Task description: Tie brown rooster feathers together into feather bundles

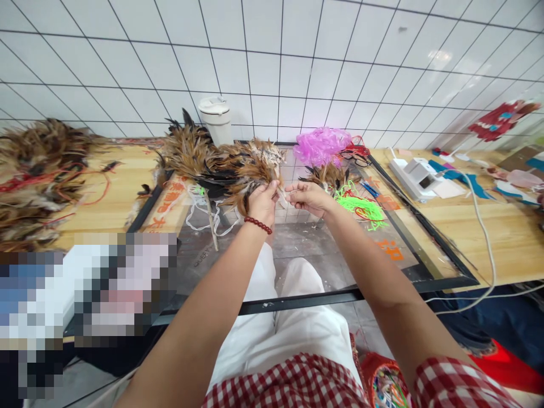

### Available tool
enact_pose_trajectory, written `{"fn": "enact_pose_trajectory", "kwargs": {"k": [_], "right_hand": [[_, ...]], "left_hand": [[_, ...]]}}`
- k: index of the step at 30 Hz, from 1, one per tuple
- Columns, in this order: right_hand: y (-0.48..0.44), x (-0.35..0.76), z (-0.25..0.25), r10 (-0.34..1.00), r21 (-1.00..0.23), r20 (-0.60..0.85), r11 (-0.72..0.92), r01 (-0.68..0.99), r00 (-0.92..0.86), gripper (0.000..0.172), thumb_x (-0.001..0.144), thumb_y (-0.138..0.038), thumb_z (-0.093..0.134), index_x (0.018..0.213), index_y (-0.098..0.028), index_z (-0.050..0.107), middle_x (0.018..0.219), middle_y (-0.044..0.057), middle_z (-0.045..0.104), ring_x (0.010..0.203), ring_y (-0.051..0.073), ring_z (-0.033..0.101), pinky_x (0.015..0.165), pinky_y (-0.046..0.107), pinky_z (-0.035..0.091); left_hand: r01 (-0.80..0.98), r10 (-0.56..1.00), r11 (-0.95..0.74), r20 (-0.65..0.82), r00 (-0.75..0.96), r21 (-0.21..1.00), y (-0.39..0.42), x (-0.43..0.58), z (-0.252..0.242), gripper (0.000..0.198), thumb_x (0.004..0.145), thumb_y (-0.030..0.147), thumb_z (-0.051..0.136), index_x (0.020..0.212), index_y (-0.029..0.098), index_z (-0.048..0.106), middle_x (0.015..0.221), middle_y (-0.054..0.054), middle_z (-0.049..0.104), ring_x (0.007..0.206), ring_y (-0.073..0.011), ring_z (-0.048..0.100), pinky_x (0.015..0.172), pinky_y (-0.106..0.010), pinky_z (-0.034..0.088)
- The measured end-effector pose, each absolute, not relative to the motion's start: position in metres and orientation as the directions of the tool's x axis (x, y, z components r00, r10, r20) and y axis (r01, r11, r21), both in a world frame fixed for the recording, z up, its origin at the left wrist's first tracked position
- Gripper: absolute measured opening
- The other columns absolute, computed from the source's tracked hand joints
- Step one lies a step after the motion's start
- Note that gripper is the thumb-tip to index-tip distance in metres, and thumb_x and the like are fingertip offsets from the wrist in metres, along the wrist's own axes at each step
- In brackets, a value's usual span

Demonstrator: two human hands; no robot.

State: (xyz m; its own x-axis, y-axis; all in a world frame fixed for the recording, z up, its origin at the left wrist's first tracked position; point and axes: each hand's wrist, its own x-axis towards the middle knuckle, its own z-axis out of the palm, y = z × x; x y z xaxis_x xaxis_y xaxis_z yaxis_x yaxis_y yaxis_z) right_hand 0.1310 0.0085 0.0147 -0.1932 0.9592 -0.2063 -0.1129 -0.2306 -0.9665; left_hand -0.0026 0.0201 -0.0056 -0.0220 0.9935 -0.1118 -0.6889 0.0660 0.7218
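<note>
In the head view my left hand [262,201], a beaded bracelet on its wrist, is closed around the base of a bunch of brown feathers [250,173]. The feathers fan up and to the left, over a larger feather pile [189,144]. Close on its right, my right hand [312,198] has thumb and fingers pinched together. A thin whitish piece [282,196] shows between the two hands; whether it is a strip or a quill, and which fingers grip it, I cannot tell. Beyond my right hand lie more feathers [328,174].
A glass panel with a black frame [297,300] lies before me. On it are a pink plastic bag [321,145], green cord [361,208], white cord [193,221] and a stick [211,221]. A white cup [216,122] stands behind; a white power strip [414,178] sits right.
</note>
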Motion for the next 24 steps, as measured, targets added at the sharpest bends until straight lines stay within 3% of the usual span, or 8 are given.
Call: {"fn": "enact_pose_trajectory", "kwargs": {"k": [8, 15, 21, 24], "right_hand": [[0.013, 0.143, 0.01, 0.898, -0.939, -0.226, -0.304, -0.16, -0.377, 0.022, 0.065, -0.026, 0.079, 0.08, -0.013, 0.068, 0.067, 0.001, 0.067, 0.052, 0.005, 0.054, 0.046, 0.014, 0.043], [0.011, 0.138, 0.01, 0.865, -0.924, -0.209, -0.327, -0.197, -0.456, 0.028, 0.057, -0.028, 0.084, 0.069, -0.012, 0.065, 0.063, -0.001, 0.063, 0.05, 0.003, 0.048, 0.047, 0.015, 0.039], [0.009, 0.122, 0.008, 0.904, -0.91, -0.217, -0.324, -0.259, -0.368, 0.033, 0.051, -0.028, 0.086, 0.064, -0.014, 0.058, 0.059, -0.003, 0.06, 0.047, 0.003, 0.045, 0.045, 0.015, 0.035], [0.01, 0.122, 0.007, 0.959, -0.957, -0.155, -0.205, -0.205, -0.238, 0.033, 0.051, -0.032, 0.084, 0.064, -0.015, 0.059, 0.054, -0.005, 0.055, 0.046, 0.003, 0.042, 0.044, 0.016, 0.03]], "left_hand": [[-0.626, 0.998, 0.057, -0.051, 0.028, 0.778, 0.022, 0.0, -0.011, 0.013, 0.068, 0.019, 0.075, 0.069, 0.012, 0.064, 0.065, 0.0, 0.065, 0.058, -0.0076, 0.059, 0.06, -0.02, 0.045], [-0.561, 0.998, 0.062, -0.051, 0.035, 0.825, 0.018, 0.004, -0.007, 0.014, 0.065, 0.016, 0.077, 0.064, 0.011, 0.064, 0.06, 0.0, 0.062, 0.052, -0.0051, 0.055, 0.056, -0.017, 0.044], [-0.574, 0.998, 0.055, -0.025, 0.06, 0.817, 0.015, 0.002, -0.003, 0.013, 0.067, 0.018, 0.075, 0.064, 0.011, 0.064, 0.059, 0.001, 0.063, 0.05, -0.0044, 0.053, 0.051, -0.016, 0.041], [-0.614, 0.997, 0.073, -0.061, 0.04, 0.786, 0.016, 0.0, -0.003, 0.012, 0.068, 0.017, 0.074, 0.066, 0.012, 0.063, 0.062, 0.0, 0.064, 0.053, -0.0049, 0.056, 0.056, -0.017, 0.044]]}}
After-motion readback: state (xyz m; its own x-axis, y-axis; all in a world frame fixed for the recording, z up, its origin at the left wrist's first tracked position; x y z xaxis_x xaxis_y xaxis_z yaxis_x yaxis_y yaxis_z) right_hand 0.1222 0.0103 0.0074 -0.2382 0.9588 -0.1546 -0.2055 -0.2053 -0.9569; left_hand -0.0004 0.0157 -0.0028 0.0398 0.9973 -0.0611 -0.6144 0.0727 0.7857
